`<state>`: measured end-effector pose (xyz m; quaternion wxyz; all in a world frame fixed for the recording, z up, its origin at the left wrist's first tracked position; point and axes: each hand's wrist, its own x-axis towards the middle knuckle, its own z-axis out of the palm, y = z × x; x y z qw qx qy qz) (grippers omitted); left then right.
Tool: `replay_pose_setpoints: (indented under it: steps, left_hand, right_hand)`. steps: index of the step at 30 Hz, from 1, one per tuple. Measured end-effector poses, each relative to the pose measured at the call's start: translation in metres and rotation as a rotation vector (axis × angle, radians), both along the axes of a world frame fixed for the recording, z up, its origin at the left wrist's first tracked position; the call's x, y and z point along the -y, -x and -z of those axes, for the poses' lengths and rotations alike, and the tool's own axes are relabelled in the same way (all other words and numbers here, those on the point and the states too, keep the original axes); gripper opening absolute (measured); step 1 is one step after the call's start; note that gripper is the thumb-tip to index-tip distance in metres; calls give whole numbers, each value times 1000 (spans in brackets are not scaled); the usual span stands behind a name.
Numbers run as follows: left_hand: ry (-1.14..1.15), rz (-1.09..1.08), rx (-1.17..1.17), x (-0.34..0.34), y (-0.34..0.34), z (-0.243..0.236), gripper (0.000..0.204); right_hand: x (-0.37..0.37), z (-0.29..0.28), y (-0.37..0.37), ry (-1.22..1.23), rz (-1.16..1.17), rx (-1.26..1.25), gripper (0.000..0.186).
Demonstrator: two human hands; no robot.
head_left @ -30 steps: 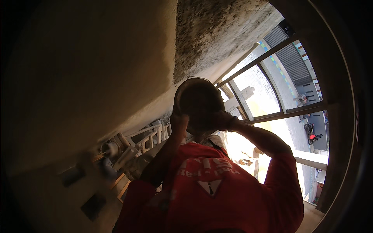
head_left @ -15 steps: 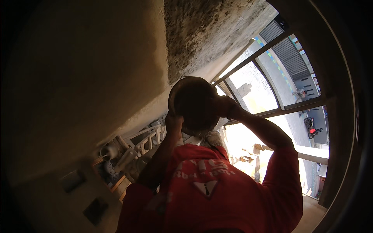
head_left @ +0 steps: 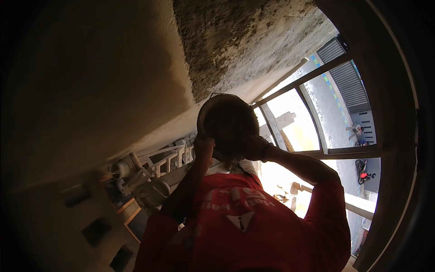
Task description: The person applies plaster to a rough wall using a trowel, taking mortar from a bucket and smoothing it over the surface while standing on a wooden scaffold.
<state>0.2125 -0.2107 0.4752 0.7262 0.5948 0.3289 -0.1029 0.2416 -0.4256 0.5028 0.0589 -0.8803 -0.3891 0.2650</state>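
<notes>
I hold a dark round bucket with a thin wire handle at the centre of the view, above my red shirt. My left hand grips its lower left side, fingers wrapped at the rim. My right hand, mostly in shadow, holds the lower right side. The bucket's inside is too dark to make out. A rough, mottled plaster band runs on the wall behind it, beside smoother, shaded plaster.
A barred opening at right looks out on a bright paved area with a red-and-black motorbike and a person. Below left lie a pale railing and jumbled buckets and timber.
The bucket sits slightly lower than half a second ago. My right hand has dropped from its upper right side to the lower right, after rising earlier. The view has shifted slightly.
</notes>
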Motion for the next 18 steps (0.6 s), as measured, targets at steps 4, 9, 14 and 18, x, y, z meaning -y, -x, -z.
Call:
replay_pose_setpoints:
  steps: [4, 9, 14, 18]
  left_hand:
    - [-25, -34, -20, 23, -4, 17, 39]
    - [-41, -87, -38, 57, -13, -2, 31]
    - [6, -107, -22, 78, -23, -23, 23]
    - [-88, -62, 53, 81, -21, -19, 29]
  right_hand:
    - [29, -66, -27, -44, -35, 105, 20]
    - [51, -60, -82, 156, 108, 259, 17]
    - [67, -11, -106, 29, -209, 277, 15]
    - [56, -24, -113, -64, -374, 223, 19]
